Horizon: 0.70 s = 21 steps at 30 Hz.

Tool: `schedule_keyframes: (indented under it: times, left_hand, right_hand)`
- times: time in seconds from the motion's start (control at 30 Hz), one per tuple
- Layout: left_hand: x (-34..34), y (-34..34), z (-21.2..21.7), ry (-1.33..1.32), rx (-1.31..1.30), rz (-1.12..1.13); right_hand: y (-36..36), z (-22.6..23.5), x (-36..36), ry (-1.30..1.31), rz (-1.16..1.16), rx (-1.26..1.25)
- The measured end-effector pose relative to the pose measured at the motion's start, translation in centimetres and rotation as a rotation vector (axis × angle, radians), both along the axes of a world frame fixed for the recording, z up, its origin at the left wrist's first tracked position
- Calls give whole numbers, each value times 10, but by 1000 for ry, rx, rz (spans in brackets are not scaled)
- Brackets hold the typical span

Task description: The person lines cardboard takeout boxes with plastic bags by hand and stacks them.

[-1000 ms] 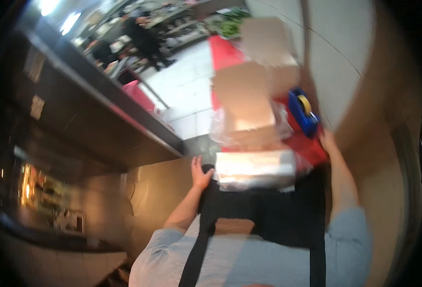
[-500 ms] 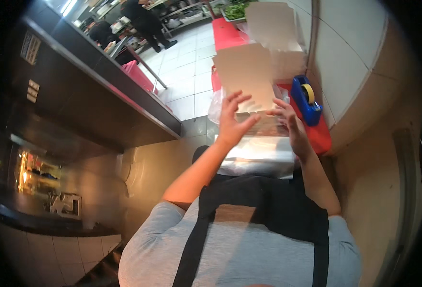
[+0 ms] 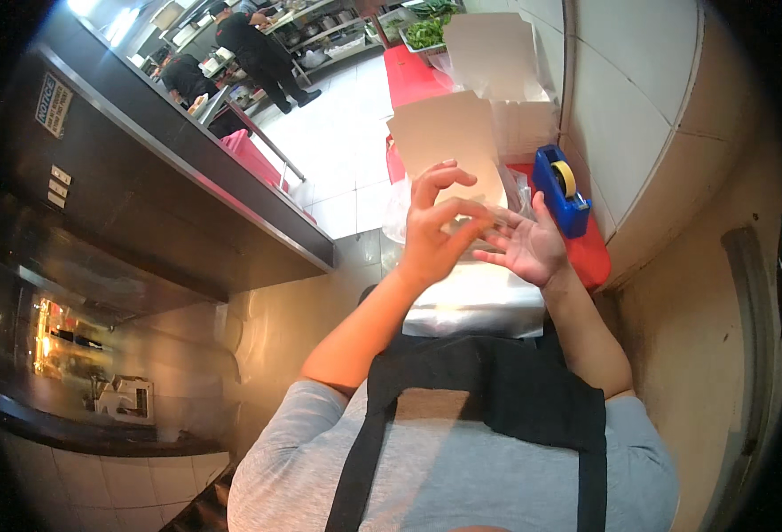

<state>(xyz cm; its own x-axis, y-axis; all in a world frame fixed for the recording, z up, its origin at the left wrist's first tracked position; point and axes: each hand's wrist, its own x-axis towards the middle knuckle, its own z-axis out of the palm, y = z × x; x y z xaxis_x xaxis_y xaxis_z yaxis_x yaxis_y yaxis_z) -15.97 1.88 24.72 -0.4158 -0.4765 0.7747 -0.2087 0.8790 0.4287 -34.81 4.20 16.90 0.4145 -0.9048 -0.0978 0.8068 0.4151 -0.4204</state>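
Note:
My left hand (image 3: 431, 235) is raised over an open cardboard box (image 3: 444, 133), thumb and forefinger pressed together in a pinch. Whatever lies between those fingertips, perhaps something small and clear, is too faint to name. Close by on the right, my right hand (image 3: 533, 248) is turned palm up with its fingers spread, their tips almost at the left hand's pinch. The box's pale lid stands up behind both hands, which hide much of its body. A shiny silver sheet or tray (image 3: 475, 301) lies between the box and my apron.
A blue tape dispenser (image 3: 564, 191) with a yellow roll stands on the red surface (image 3: 597, 262) at the right. Behind are another raised-lid box (image 3: 493, 58) and a tray of green leaves (image 3: 428, 34). A dark counter (image 3: 169, 151) runs along the left; a person (image 3: 262, 53) stands far off.
My left thumb and forefinger have come together, and the hand has shifted slightly right. My right hand has dropped a little and rolled palm up. My view has tilted slightly.

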Motion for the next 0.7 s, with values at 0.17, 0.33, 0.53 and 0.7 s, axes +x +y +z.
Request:
schedule_keyframes:
  times: [0.17,0.33,0.53,0.7]
  left_hand:
    - [11,7,34,-7,16,74]
    - [16,-19,53,224,682,-106]
    - [20,-31,49,259,702,-145]
    - [24,-33,44,239,676,-161]
  right_hand:
    - [-21,8,-5,546,-364,-170]
    - [-31,59,-13,1474,-1049,-1188]
    - [-30,98,-9,1470,-1151,-1674]
    - [-33,93,-4,1444,-1074,-1654]
